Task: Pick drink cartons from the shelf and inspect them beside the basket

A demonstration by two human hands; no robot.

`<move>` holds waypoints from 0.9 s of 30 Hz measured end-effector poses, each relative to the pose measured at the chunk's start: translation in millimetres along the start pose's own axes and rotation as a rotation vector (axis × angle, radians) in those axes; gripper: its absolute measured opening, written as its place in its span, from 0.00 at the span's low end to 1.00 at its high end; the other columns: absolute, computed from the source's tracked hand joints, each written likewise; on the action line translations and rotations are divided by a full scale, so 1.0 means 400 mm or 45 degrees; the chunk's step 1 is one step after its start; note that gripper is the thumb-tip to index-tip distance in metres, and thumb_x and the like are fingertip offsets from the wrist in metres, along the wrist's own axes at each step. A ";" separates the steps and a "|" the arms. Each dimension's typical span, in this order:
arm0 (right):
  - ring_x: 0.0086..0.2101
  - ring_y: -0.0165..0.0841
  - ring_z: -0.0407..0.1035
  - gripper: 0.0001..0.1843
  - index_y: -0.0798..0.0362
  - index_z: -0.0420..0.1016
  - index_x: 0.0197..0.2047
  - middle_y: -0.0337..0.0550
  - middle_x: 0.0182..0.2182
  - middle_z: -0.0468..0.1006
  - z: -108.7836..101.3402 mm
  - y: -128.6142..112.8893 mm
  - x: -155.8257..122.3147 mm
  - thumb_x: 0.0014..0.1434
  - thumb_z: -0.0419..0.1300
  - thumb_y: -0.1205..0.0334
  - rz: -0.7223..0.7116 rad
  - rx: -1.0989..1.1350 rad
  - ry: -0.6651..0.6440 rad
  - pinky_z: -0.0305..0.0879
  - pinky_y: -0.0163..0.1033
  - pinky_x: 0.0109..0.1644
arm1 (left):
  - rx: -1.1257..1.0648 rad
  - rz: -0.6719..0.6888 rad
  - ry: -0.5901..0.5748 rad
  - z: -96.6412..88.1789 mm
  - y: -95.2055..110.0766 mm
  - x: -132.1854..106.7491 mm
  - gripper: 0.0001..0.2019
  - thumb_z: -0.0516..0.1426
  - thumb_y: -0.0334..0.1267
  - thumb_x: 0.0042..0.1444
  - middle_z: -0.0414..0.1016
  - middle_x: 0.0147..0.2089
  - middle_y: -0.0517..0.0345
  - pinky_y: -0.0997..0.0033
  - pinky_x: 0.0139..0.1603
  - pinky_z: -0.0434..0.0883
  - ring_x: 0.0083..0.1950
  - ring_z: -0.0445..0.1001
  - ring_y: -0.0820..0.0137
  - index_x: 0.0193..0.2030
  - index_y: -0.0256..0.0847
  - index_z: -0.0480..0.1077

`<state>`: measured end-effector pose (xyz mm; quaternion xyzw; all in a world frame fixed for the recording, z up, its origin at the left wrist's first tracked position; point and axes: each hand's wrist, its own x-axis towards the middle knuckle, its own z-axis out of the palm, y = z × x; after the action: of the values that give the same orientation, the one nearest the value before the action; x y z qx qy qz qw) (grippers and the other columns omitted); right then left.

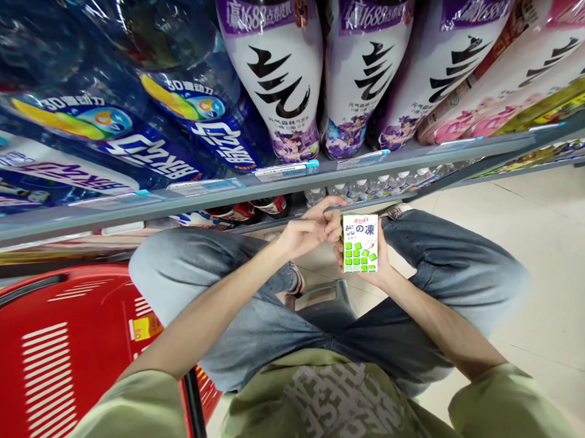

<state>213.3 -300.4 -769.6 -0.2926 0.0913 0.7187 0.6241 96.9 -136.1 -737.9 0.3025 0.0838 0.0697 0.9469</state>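
Observation:
A small white box with green cubes printed on its front stands upright between my hands, its front turned up toward me. My right hand is wrapped round its back and right side, thumb along the right edge. At the box's upper left is my left hand, its fingers curled in and the index finger pointing toward the box. Whether the left fingertips touch the box or pinch something small, I cannot make out. Both hands are over the gap between my knees, just below the shelf edge.
A shelf edge crosses in front, bearing blue bottles and white-and-purple bottles. Small clear bottles stand on a lower shelf. A red shopping basket, with a yellow packet inside, is at my left. A grey stool shows between my legs.

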 end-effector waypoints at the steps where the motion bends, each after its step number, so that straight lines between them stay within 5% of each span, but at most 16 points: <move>1: 0.26 0.41 0.72 0.48 0.54 0.76 0.43 0.49 0.29 0.79 -0.001 0.001 0.001 0.62 0.38 0.17 -0.009 -0.002 -0.002 0.74 0.46 0.26 | 0.001 0.003 0.001 0.000 0.000 0.000 0.30 0.59 0.28 0.38 0.66 0.26 0.65 0.70 0.31 0.61 0.28 0.67 0.71 0.54 0.39 0.72; 27: 0.25 0.40 0.73 0.47 0.54 0.78 0.44 0.47 0.29 0.79 0.021 0.000 0.000 0.62 0.43 0.18 -0.095 -0.105 -0.002 0.74 0.44 0.25 | -0.103 0.011 0.073 0.001 -0.009 -0.004 0.31 0.65 0.23 0.39 0.61 0.29 0.67 0.71 0.35 0.64 0.31 0.67 0.74 0.54 0.42 0.73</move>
<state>210.7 -296.3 -762.8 -0.3205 0.0502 0.6984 0.6380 95.6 -139.5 -739.6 0.2621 0.1067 0.0857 0.9553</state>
